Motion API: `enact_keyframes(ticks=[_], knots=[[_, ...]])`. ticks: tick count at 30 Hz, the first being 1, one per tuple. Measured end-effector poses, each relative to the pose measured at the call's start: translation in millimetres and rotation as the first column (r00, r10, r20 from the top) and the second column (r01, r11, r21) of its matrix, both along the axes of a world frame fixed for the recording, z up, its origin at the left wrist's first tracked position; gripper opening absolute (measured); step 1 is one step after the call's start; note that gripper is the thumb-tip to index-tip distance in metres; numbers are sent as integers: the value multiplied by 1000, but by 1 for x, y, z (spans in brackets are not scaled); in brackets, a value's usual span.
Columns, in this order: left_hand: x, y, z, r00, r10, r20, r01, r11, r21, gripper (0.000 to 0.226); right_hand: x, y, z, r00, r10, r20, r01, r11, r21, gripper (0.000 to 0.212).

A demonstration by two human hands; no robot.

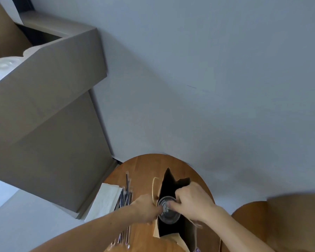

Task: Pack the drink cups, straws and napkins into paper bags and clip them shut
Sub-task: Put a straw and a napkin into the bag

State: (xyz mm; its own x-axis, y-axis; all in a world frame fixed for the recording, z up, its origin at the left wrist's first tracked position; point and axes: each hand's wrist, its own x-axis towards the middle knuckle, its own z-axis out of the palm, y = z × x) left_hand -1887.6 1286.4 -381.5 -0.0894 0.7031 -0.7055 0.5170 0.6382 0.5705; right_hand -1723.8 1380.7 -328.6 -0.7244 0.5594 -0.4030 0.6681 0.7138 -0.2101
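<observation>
From where I stand, the inside of the paper bag (171, 186) is just a black hollow, so I cannot say whether anything lies at the bottom of it. Its lower end is cut off at the frame's bottom edge. The bag stands open on the round wooden table (144, 171), and a clear lidded cup (168, 211) sits in its mouth, the lid showing and most of the body lost in the dark. The right hand (193, 202) is curled round the cup from the far side, with one digit laid across the lid. The left hand (145, 209) pinches the bag's left wall beside its handle (154, 188). Its fingertips reach the cup's rim, though whether they hold the cup too is hard to make out. To the left of the bag lies a bundle of dark wrapped straws (126, 195), partly hidden under the left forearm. Just beyond them a white stack of napkins (105, 200) lies at the table's left edge. A grey cabinet (53, 124) fills the left side, with something pale and glossy (0, 68) on top that I cannot identify. At the lower right a brown rounded shape (289, 224) is blurred and cut off.
</observation>
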Motion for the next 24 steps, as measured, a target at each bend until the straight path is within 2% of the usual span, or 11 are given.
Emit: enact_keyframes(ticks=[3,7,10,16,19,20,22,24], knots=[[-9,3,16,989,-147,-3,147,989,23,49,23,13,38,973,-202,-108,189,975,-117,56],[-28,12,35,934,-356,-26,357,931,72,78,41,25,64,958,-286,-24,285,958,-34,30],[-53,21,48,876,-474,-87,478,877,41,86,29,16,67,939,-329,-97,326,944,-42,18],[-127,36,37,889,-322,-324,380,915,132,51,-59,-6,58,885,-358,-299,347,933,-92,17],[-162,34,20,888,-251,-385,336,926,174,21,-119,-15,41,859,-353,-372,332,936,-120,20],[-171,32,13,882,-242,-404,335,925,178,19,-139,-19,32,853,-360,-378,331,933,-141,21],[-189,24,-2,886,-205,-416,298,939,173,19,-175,-28,3,873,-370,-318,320,926,-199,24],[-204,13,-18,919,-138,-370,206,967,152,20,-204,-41,-40,921,-349,-175,290,911,-292,28]])
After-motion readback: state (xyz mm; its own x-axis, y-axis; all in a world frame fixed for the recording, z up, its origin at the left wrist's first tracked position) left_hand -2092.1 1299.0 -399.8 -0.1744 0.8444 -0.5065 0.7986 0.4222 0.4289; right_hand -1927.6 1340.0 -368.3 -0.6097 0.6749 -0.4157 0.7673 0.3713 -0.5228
